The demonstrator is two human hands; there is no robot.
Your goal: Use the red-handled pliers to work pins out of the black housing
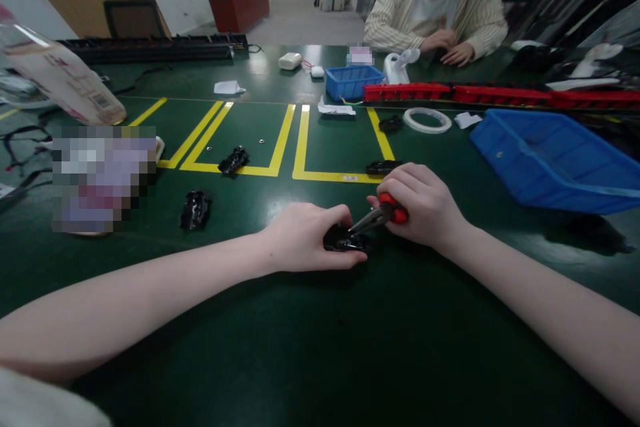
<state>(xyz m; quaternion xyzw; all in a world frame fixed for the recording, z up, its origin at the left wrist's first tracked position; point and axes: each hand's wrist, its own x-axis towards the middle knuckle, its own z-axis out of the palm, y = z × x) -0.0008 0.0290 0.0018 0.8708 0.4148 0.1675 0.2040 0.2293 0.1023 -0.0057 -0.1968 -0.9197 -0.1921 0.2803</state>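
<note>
My left hand (310, 237) grips a small black plastic part (345, 240) on the green table, thumb and fingers around its sides. In my right hand (425, 203) is a pair of needle-nose pliers (373, 219) with red handles, closed fingers wrapped round them. The tips of the pliers reach the top of the black part; whether they pinch anything there I cannot tell. Just beyond my right hand lies another black part (383, 167). Two similar black parts rest left of my left hand, one nearer (195, 209) and one on the yellow tape (233, 160).
A large blue bin (565, 160) stands at the right, a smaller blue basket (353, 82) farther back. Near them are a white tape roll (427, 121) and a long red strip (480, 92). A bottle (60, 73) leans in at the left. Another person (435, 13) sits across the table.
</note>
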